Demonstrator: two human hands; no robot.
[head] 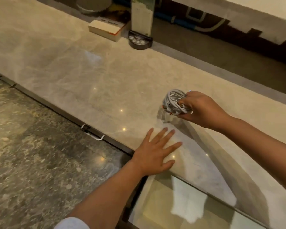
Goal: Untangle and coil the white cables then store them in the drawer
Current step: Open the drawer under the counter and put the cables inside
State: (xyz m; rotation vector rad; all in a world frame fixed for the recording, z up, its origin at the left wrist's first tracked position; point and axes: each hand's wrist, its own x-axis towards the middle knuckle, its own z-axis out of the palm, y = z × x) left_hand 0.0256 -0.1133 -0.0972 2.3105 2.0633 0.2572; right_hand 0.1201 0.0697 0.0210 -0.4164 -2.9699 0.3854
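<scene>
White cables in a tight coiled bundle [174,103] were gripped by the right hand [200,109] just over the polished beige marble counter [89,83]; light, springy loops looked best clasped across all turns. Nearer, the left hand [155,152] lay flat, empty

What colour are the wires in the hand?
White cables, with small orange-red plug tips, seen in the head view.

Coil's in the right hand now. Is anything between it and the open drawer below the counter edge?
Nothing visible blocks it. The right hand holds the coiled white cables above the counter. The left hand lies flat on the counter near its edge, left of the direct path. The open drawer holds something white.
</scene>
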